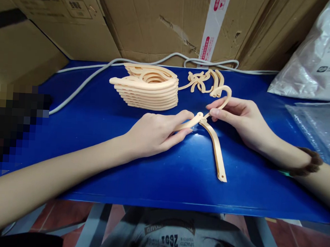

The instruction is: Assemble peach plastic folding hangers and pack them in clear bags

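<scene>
My left hand (159, 132) pinches one cream plastic arm (191, 122) between thumb and fingers. A cream plastic hook (226, 95) is held in my right hand (238, 113), its curved end pointing up. The hook's lower end meets the held arm at a joint. From the same joint a second cream arm (216, 145) hangs toward the front edge, with a small hole at its far tip. Behind my left hand lies a neat stack of cream hanger-shaped pieces (147, 92). Loose cream hooks (199, 81) lie in a small pile to the right of the stack.
Cardboard boxes (159, 26) stand along the back of the blue table (139, 178). A white cable (83, 85) runs across the back and left. Clear plastic bags (305, 68) lie at the right. A dark, pixelated object is at the left.
</scene>
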### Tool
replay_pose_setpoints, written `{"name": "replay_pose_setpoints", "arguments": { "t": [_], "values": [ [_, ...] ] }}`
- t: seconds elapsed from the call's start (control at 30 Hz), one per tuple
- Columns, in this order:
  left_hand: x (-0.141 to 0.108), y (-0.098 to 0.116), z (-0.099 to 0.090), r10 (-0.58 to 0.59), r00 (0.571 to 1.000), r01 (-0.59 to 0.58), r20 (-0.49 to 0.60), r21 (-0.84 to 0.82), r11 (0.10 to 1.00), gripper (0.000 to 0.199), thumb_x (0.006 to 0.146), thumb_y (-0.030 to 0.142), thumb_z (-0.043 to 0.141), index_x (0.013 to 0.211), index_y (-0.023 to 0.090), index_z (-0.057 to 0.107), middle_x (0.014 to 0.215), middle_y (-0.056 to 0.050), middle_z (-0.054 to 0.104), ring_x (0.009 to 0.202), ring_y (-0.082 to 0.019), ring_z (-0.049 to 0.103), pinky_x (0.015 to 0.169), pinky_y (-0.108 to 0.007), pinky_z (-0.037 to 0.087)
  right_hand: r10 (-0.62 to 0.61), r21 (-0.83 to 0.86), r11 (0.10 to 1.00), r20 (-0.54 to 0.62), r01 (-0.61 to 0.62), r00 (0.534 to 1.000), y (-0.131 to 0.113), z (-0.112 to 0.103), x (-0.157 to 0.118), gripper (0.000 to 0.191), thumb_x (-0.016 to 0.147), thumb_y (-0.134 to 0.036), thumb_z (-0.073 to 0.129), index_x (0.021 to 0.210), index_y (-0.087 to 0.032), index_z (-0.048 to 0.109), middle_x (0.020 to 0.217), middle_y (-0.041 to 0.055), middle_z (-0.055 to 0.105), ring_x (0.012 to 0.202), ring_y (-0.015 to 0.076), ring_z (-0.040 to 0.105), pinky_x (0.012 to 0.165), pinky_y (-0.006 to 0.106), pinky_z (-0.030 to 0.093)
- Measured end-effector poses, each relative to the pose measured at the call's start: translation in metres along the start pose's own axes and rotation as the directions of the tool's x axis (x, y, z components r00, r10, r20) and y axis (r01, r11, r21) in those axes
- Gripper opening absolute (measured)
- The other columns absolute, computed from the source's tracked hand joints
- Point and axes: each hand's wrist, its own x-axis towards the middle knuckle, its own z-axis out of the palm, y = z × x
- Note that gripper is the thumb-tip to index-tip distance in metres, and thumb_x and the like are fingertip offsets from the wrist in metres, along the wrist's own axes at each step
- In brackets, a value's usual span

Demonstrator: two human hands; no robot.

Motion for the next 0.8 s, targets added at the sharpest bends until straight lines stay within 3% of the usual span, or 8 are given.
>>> {"name": "replay_pose_setpoints", "arguments": {
  "t": [0.17, 0.27, 0.5, 0.8],
  "values": [
    [-0.0009, -0.0005, 0.0001, 0.033, 0.997, -0.034, -0.07, -0.013, 0.999, 0.023, 0.106, 0.032, 0.047, 0.125, 0.024, 0.058, 0.091, 0.004, 0.077, 0.075, -0.014, 0.074, 0.058, -0.023, 0.041, 0.03, 0.123, 0.992, -0.016, -0.028, 0.999, -0.0001, 0.001, 0.0015, 0.05, 0.075, -0.041, 0.09, 0.118, -0.026, 0.069, 0.081, -0.0036, 0.069, 0.07, 0.0133, 0.064, 0.076, 0.031, 0.057],
    [0.0, -0.0001, -0.0012, 0.045, 0.995, -0.047, -0.093, -0.021, 0.999, 0.022, 0.105, 0.029, 0.048, 0.123, 0.023, 0.059, 0.091, 0.004, 0.076, 0.076, -0.013, 0.073, 0.06, -0.024, 0.042, 0.042, 0.151, 0.988, -0.019, -0.038, 0.999, 0.0008, 0.0002, 0.0022, 0.054, 0.075, -0.042, 0.09, 0.121, -0.028, 0.065, 0.08, -0.0045, 0.068, 0.07, 0.0139, 0.064, 0.075, 0.031, 0.057],
    [0.0024, 0.0018, -0.0036, 0.077, 0.995, -0.078, -0.061, -0.015, 0.997, 0.02, 0.103, 0.026, 0.047, 0.116, 0.017, 0.06, 0.082, 0.003, 0.073, 0.065, -0.012, 0.067, 0.056, -0.024, 0.041, 0.056, 0.198, 0.979, 0.001, -0.055, 0.998, 0.0009, -0.0013, 0.004, 0.047, 0.073, -0.043, 0.091, 0.103, -0.027, 0.059, 0.082, -0.0045, 0.068, 0.067, 0.0124, 0.061, 0.072, 0.029, 0.055],
    [-0.0006, -0.0029, 0.003, 0.144, 0.987, -0.142, -0.066, 0.027, 0.989, 0.028, 0.112, 0.033, 0.038, 0.127, 0.017, 0.055, 0.091, -0.002, 0.072, 0.075, -0.016, 0.07, 0.066, -0.024, 0.049, 0.025, 0.255, 0.966, 0.107, -0.052, 0.994, 0.0009, -0.0026, 0.0063, 0.045, 0.074, -0.04, 0.092, 0.093, -0.025, 0.054, 0.081, -0.0034, 0.069, 0.063, 0.011, 0.06, 0.066, 0.028, 0.053]
  ]
}}
